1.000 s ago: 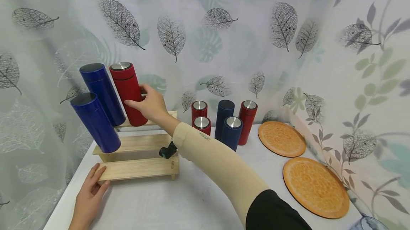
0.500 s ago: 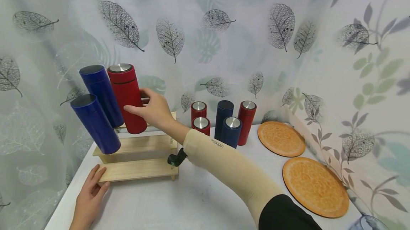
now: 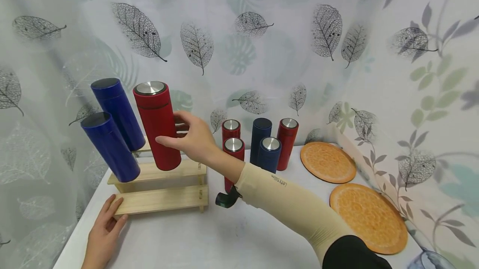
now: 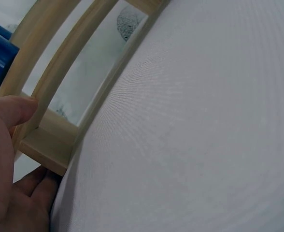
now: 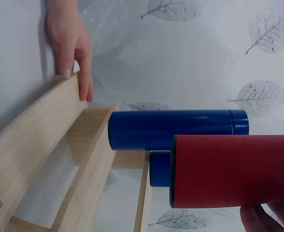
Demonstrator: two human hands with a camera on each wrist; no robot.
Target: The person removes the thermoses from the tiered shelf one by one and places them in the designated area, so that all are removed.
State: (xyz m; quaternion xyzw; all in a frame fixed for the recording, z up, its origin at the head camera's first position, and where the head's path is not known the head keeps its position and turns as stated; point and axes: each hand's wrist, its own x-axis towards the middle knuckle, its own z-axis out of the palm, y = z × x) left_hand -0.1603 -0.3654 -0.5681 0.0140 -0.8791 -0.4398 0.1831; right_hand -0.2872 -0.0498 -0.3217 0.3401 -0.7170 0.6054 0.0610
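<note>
In the head view my right hand (image 3: 194, 138) grips a red thermos flask (image 3: 155, 125) with a silver lid, thumb in front and fingers behind. The flask is off the wooden stepped rack (image 3: 161, 200), in front of its upper tiers. On the rack's left side stand two blue thermos flasks, one (image 3: 112, 148) on the middle tier and one (image 3: 119, 111) on the top tier. My left hand (image 3: 102, 233) holds the left end of the lowest shelf. The left wrist view has its thumb (image 4: 21, 110) at the shelf and its fingers by the underside.
Right of the rack stand several red and dark blue flasks, including a dark blue one (image 3: 270, 152) and a tall red one (image 3: 287, 142). Two round orange mats (image 3: 328, 161) lie along the table's right side. A patterned curtain (image 3: 239, 65) hangs behind.
The red flask has come away from the top tier, moving toward me and then right, with my right hand still gripping it. My left hand stays at the rack's left end.
</note>
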